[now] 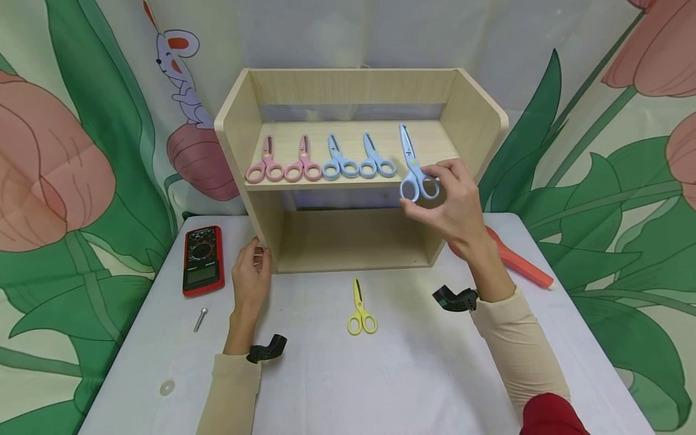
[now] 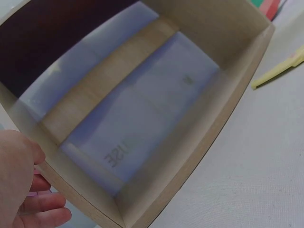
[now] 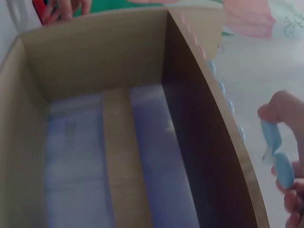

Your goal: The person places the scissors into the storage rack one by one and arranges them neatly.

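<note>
My right hand [image 1: 454, 202] pinches a pair of blue scissors [image 1: 412, 166] by the handle loops, blades pointing up, at the right end of the upper shelf. In the right wrist view its blue loops [image 3: 284, 171] show between thumb and fingers. My left hand [image 1: 252, 275] touches the lower left side panel of the wooden shelf unit [image 1: 353, 240]. On the upper shelf, from the left, lie two pink scissors [image 1: 303, 162] and two blue scissors [image 1: 375, 158] in a row, handles toward the front edge. A pair of yellow scissors [image 1: 359, 311] lies on the table before the unit.
On the left of the white table [image 1: 326, 386] lie a red-black multimeter [image 1: 202, 260], a metal bolt [image 1: 200, 319] and a pale round disc [image 1: 167, 387]. A red-orange tool handle [image 1: 522, 264] lies behind my right forearm. A patterned curtain hangs behind.
</note>
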`<state>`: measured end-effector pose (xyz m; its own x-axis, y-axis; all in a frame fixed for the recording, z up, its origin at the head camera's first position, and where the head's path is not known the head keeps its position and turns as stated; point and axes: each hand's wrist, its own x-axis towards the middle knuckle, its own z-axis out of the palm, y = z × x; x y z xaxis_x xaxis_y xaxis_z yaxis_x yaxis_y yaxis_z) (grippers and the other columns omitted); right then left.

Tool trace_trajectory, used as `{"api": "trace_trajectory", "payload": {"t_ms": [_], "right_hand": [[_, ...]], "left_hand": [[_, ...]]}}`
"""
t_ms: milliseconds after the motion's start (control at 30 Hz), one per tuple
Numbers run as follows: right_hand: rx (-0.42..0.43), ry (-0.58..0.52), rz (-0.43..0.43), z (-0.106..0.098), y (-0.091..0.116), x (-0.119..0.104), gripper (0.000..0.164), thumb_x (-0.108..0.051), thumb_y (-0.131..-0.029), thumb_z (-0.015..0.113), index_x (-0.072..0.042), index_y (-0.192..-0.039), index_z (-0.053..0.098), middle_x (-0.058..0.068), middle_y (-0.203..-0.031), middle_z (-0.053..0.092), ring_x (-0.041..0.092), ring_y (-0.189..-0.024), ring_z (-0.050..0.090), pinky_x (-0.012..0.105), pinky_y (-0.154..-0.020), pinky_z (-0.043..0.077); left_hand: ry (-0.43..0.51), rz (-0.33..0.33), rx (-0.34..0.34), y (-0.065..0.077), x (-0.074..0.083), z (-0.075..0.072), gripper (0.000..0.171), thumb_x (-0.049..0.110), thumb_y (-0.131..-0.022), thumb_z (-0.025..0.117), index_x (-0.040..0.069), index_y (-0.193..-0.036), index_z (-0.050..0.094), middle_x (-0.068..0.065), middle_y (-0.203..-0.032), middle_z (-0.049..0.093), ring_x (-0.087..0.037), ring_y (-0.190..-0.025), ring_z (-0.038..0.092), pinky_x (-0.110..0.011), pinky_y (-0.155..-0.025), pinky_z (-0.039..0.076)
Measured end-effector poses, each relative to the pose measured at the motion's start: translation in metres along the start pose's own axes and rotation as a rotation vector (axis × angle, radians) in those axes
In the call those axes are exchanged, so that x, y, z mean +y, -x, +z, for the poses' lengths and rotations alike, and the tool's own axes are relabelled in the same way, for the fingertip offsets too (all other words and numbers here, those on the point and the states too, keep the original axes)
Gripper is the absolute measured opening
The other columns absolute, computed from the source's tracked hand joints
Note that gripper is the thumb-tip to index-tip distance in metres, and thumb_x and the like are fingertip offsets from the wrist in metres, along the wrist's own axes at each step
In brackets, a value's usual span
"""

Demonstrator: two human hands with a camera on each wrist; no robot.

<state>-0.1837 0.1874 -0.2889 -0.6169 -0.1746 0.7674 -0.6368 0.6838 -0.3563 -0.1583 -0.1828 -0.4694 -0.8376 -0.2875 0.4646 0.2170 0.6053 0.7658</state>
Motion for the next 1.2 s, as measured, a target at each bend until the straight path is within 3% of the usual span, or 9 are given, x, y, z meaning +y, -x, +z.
{"api": "trace_trajectory", "payload": {"t_ms": [167, 333, 600, 767, 1000, 1100, 1200], "right_hand": [[-0.067, 0.055, 0.145, 0.003, -0.019, 0.001, 0.06, -0.038, -0.074, 0.08, 0.005, -0.114, 0.068, 0.021, -0.105, 0.059, 0.034, -0.099, 0.051, 0.041, -0.081, 0.037], [-0.156, 0.104, 0.232, 0.004, -0.029, 0.003, 0.061, -0.043, -0.078, 0.075, 0.004, -0.116, 0.068, 0.021, -0.108, 0.058, 0.035, -0.101, 0.049, 0.047, -0.086, 0.031], [-0.317, 0.108, 0.323, 0.0, -0.038, 0.007, 0.063, -0.045, -0.083, 0.073, 0.002, -0.124, 0.066, 0.02, -0.116, 0.054, 0.034, -0.108, 0.046, 0.049, -0.095, 0.03], [-0.37, 0.107, 0.335, -0.002, -0.043, 0.009, 0.066, -0.045, -0.086, 0.075, 0.001, -0.132, 0.063, 0.021, -0.122, 0.054, 0.034, -0.113, 0.044, 0.051, -0.099, 0.03], [-0.345, 0.106, 0.326, -0.001, -0.042, 0.009, 0.073, -0.047, -0.085, 0.076, -0.003, -0.14, 0.056, 0.021, -0.129, 0.052, 0.035, -0.116, 0.044, 0.051, -0.099, 0.033], [-0.267, 0.088, 0.301, 0.0, -0.036, 0.007, 0.076, -0.047, -0.083, 0.078, -0.004, -0.141, 0.056, 0.021, -0.131, 0.051, 0.035, -0.12, 0.043, 0.051, -0.099, 0.034], [-0.141, 0.054, 0.212, 0.002, -0.026, 0.005, 0.072, -0.041, -0.08, 0.082, -0.002, -0.137, 0.058, 0.022, -0.128, 0.053, 0.036, -0.123, 0.043, 0.052, -0.1, 0.032]], "left_hand": [[-0.009, -0.01, -0.005, 0.0, 0.0, 0.0, 0.04, 0.019, -0.1, 0.06, 0.004, -0.137, 0.056, -0.021, -0.113, 0.063, -0.032, -0.097, 0.07, -0.045, -0.084, 0.062], [-0.004, -0.007, -0.001, 0.001, 0.0, 0.001, 0.04, 0.018, -0.1, 0.06, 0.003, -0.138, 0.056, -0.022, -0.113, 0.063, -0.033, -0.097, 0.07, -0.046, -0.084, 0.062], [-0.001, -0.002, 0.004, 0.0, -0.001, 0.001, 0.038, 0.017, -0.1, 0.059, 0.003, -0.136, 0.057, -0.022, -0.112, 0.063, -0.033, -0.096, 0.07, -0.045, -0.082, 0.063], [0.0, -0.006, 0.001, 0.0, -0.002, 0.001, 0.039, 0.018, -0.1, 0.059, 0.002, -0.136, 0.057, -0.022, -0.112, 0.063, -0.033, -0.096, 0.07, -0.046, -0.083, 0.062], [-0.005, -0.016, -0.001, 0.001, -0.002, 0.001, 0.04, 0.02, -0.101, 0.059, 0.003, -0.137, 0.056, -0.022, -0.112, 0.063, -0.033, -0.097, 0.069, -0.047, -0.083, 0.062], [-0.006, -0.014, -0.001, 0.001, -0.002, 0.001, 0.04, 0.019, -0.101, 0.059, 0.003, -0.137, 0.056, -0.021, -0.112, 0.063, -0.033, -0.097, 0.069, -0.047, -0.083, 0.062], [-0.006, -0.013, 0.001, 0.0, -0.001, 0.001, 0.039, 0.019, -0.101, 0.059, 0.003, -0.136, 0.057, -0.022, -0.112, 0.063, -0.033, -0.097, 0.069, -0.046, -0.083, 0.063]]}}
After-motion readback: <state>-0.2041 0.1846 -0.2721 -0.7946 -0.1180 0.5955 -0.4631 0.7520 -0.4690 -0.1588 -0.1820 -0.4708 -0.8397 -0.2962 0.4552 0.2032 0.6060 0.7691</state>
